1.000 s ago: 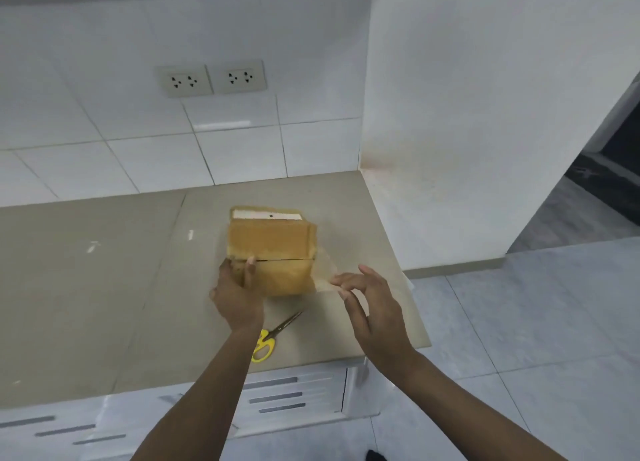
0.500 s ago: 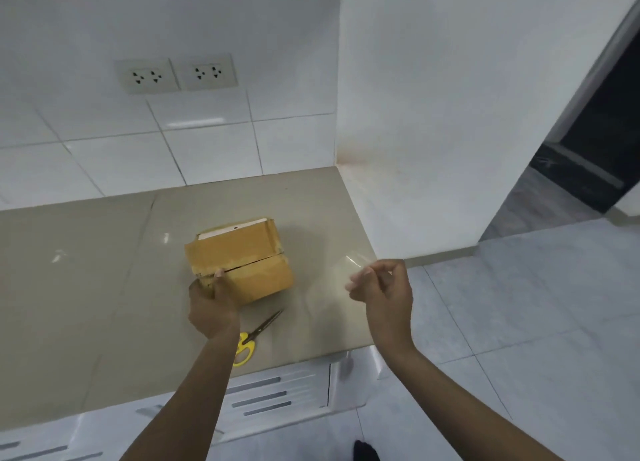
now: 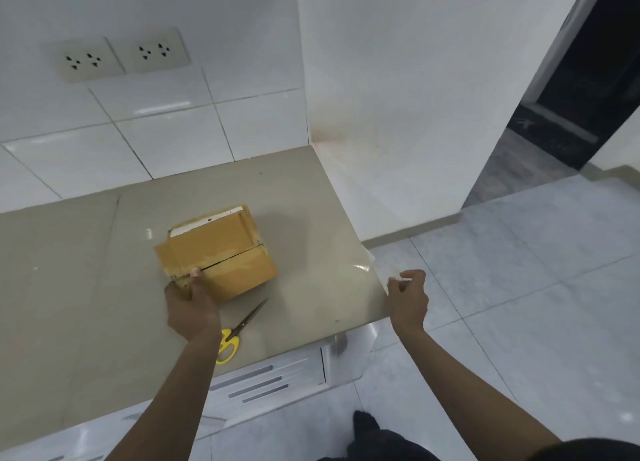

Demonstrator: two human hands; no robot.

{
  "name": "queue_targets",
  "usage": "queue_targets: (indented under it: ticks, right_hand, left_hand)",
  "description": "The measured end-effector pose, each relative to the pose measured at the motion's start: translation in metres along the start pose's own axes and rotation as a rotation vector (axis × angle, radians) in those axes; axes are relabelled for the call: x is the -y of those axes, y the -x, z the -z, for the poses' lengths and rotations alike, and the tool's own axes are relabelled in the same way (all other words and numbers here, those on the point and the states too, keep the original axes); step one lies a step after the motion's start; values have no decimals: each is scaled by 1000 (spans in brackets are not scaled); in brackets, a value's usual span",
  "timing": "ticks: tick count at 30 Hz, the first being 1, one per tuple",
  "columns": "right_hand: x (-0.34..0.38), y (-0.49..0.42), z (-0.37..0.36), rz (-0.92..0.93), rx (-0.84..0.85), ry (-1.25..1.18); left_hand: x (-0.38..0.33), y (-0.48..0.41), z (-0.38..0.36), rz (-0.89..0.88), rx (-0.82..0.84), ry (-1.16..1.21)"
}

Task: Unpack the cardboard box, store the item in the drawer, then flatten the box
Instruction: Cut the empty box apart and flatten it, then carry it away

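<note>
Brown tape-wrapped cardboard box (image 3: pixel 216 252) at frame centre, top seam slit, gripped by left hand (image 3: pixel 190 299). Clear tape strip (image 3: pixel 372 270) pinched in right hand (image 3: pixel 408 296). Yellow-handled scissors (image 3: pixel 239 332) lying below box.

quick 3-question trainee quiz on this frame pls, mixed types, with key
1. True or false: the left hand rests on the cardboard box.
2. The scissors lie: A) on top of the box B) on the counter near its front edge C) on the floor.
3. What does the right hand pinch?

Key: 1. true. 2. B. 3. A strip of clear tape, held off past the counter's right edge, away from the box.
</note>
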State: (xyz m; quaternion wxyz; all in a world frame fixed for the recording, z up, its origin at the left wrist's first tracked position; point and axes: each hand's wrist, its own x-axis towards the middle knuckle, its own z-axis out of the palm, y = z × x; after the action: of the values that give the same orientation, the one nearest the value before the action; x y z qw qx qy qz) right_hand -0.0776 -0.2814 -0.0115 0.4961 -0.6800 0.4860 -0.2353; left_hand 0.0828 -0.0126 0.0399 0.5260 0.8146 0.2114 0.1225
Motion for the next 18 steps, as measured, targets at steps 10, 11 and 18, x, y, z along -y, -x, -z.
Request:
queue_targets:
  ticks: [10, 11, 18]
  right_hand:
    - [-4, 5, -13, -58, 203, 525]
    - [-5, 5, -13, -48, 186, 555]
    - [6, 12, -21, 191, 93, 747]
  left_hand:
    - [0, 6, -8, 79, 20, 85]
    - [0, 7, -8, 83, 22, 91]
    - [-2, 12, -7, 125, 100, 115]
